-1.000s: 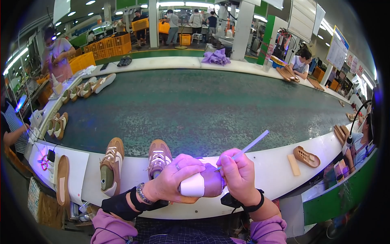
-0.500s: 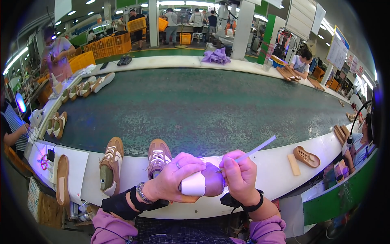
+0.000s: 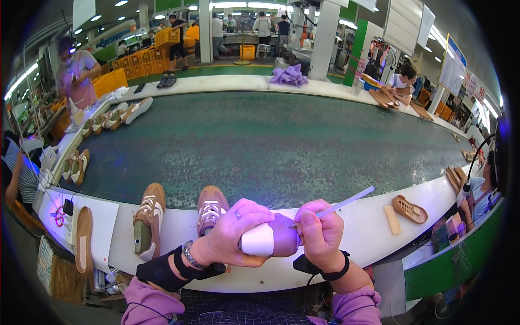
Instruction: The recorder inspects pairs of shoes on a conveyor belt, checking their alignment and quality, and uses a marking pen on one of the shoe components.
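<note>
Head view, left hand (image 3: 238, 233): fingers curled around the brown-and-white shoe (image 3: 280, 238), at six o'clock
Right hand (image 3: 320, 233): fingers pinching a pale stick (image 3: 349, 202), tip at the shoe's two-o'clock edge
Tan sole (image 3: 407, 209): four o'clock

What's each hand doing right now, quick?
Left hand: closed, holding a brown shoe with a rounded white patch.
Right hand: closed, holding a thin, straight, pale stick.
</note>
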{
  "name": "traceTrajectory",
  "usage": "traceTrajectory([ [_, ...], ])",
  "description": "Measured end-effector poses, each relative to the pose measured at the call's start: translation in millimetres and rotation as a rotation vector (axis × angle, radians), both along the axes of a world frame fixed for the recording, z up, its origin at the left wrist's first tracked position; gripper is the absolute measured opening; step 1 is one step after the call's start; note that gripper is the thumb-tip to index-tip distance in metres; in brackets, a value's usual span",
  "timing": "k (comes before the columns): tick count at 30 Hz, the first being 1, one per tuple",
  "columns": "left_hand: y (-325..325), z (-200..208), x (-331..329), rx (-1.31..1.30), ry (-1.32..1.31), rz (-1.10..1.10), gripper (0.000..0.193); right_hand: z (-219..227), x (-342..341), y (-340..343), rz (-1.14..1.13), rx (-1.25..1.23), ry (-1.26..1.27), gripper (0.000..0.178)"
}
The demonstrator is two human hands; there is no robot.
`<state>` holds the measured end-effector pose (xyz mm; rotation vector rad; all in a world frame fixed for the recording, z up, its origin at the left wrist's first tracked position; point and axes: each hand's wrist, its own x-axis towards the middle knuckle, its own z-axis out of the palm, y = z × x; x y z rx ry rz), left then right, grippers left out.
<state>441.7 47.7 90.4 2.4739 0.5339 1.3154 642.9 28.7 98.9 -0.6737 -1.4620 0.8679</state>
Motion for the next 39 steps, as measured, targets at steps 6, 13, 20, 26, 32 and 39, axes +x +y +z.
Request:
traceTrajectory([
  [6, 5, 1, 1, -0.005, -0.016, -0.002, 0.069, 1, -2, 7, -0.014, 0.109, -0.049, 0.022],
  [13, 7, 2, 2, -0.032, -0.022, 0.012, 0.065, 4, -6, 13, -0.014, 0.065, 0.015, 0.021],
  [20, 8, 3, 4, -0.031, -0.021, 0.021, 0.063, 8, -4, 13, -0.010, 0.006, -0.002, 0.020],
  [26, 9, 4, 7, -0.031, -0.024, 0.028, 0.063, 1, -1, 15, -0.060, 0.109, -0.026, 0.020],
  [32, 11, 2, 9, -0.051, -0.026, 0.035, 0.062, -6, 1, 19, -0.070, 0.182, -0.023, 0.020],
  [39, 13, 2, 9, -0.059, -0.027, 0.036, 0.062, -9, 2, 19, -0.077, 0.204, -0.015, 0.021],
])
